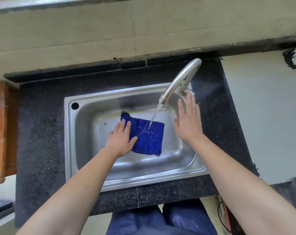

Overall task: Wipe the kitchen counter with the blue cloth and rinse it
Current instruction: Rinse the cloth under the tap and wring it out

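The cloth point(149, 136) lies spread in the sink point(69, 133), and water point(155, 116) from the tap point(179, 78) (at the sink's one o'clock) strikes its middle. My left hand point(121, 139) presses flat on its nine o'clock edge, fingers straight and gripping nothing, hiding that corner. My right hand point(188, 122) hangs at the cloth's three o'clock, fingers straight and holding nothing. I cannot tell whether its fingertips touch the tap's base.

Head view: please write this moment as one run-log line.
phase: rinse | blue cloth: in sink, under running water | left hand: rests on cloth | right hand: open, beside faucet
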{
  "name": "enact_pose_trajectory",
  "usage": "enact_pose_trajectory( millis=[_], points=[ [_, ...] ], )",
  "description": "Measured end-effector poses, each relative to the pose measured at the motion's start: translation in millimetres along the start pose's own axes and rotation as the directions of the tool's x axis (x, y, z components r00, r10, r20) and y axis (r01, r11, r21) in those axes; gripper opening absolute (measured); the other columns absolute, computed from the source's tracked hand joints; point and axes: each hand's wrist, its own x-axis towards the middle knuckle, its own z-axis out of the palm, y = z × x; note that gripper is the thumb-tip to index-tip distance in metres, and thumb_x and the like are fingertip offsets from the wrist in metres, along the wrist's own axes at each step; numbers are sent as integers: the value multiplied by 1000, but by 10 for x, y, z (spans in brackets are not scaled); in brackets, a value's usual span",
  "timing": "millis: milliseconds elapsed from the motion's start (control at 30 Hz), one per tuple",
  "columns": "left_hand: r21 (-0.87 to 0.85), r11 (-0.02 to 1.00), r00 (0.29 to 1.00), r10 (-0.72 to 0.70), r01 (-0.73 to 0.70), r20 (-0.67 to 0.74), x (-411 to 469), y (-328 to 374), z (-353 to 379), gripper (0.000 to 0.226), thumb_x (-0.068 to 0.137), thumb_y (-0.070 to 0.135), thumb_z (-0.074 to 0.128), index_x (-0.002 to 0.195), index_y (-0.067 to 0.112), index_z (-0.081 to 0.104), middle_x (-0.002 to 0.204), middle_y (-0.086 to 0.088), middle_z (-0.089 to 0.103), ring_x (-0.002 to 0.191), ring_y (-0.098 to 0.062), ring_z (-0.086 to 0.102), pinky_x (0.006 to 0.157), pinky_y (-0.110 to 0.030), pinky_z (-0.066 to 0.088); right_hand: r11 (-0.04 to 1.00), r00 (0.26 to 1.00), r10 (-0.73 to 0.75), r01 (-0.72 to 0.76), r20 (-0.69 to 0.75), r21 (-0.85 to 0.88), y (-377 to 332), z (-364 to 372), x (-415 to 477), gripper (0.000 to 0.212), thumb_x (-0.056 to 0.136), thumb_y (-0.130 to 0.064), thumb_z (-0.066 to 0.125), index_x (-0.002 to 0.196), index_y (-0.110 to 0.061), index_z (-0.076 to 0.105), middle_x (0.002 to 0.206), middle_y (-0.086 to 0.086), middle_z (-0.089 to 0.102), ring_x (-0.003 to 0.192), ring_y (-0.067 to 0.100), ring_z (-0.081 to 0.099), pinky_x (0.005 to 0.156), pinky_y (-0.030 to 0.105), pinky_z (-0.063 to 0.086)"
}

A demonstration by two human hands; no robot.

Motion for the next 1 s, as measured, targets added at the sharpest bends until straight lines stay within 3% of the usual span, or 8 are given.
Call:
enact_pose_trajectory(
  millis=[200,333,433,533,633,800,933,1000],
  points=[
    [21,1000,998,-2,0,63,364,-88,390,74,103,48,34,158,13,1,166,-7,-7,153,-24,-4,119,-44,24,978,995,-64,46,-81,-204,-59,471,20,79,93,-19,49,159,-9,8,160,27,-22,149,43,-19,123,54,-5],
    [138,987,997,73,-78,41,631,-150,594,71,103,43,35,158,13,3,166,-6,-9,153,-24,-4,116,-41,26,966,972,-168,195,164,-168,-164,948,-39,73,94,-11,37,159,-7,4,164,22,-13,151,37,-16,124,49,-4],
    [163,979,991,131,-123,-39,814,-207,704,64,105,37,33,159,16,7,167,-4,-4,153,-24,-1,116,-40,25,998,939,-57,53,339,22,-313,1254,-38,68,100,-14,41,158,-7,6,166,17,0,153,34,0,124,43,10],
    [99,989,990,118,-110,-80,946,-222,787,63,105,34,35,158,14,7,163,-7,23,151,-27,13,115,-41,27,980,944,-80,15,320,200,-438,1437,-14,62,104,-18,39,158,-7,11,164,14,19,150,31,19,120,40,26],
    [84,995,981,67,-53,-180,996,-185,836,61,103,35,41,155,13,20,133,-10,56,129,-31,43,101,-41,36,975,958,-83,21,276,221,-458,1501,-11,59,103,-25,48,155,-8,26,132,16,55,120,34,49,98,42,43],
    [177,984,983,60,-29,-173,931,-233,939,32,100,36,48,122,20,64,115,-7,60,114,-31,48,89,-39,37,981,943,-54,-11,327,193,-361,1549,-56,37,102,-29,51,136,-17,55,119,12,60,111,31,54,90,40,43],
    [52,992,941,128,-117,-313,772,-291,1031,15,81,18,71,93,11,67,101,-11,59,94,-35,54,75,-42,42,950,951,-72,-27,301,311,-346,1492,-57,26,100,-25,55,122,-13,61,123,11,49,114,29,50,91,38,44],
    [-25,983,909,160,-183,-386,712,-305,1004,13,73,11,69,84,10,63,98,-10,60,88,-35,56,70,-40,41,923,961,-80,-30,266,385,-368,1414,-30,21,100,-24,54,117,-12,59,124,8,48,114,25,49,91,34,42]
  ],
)
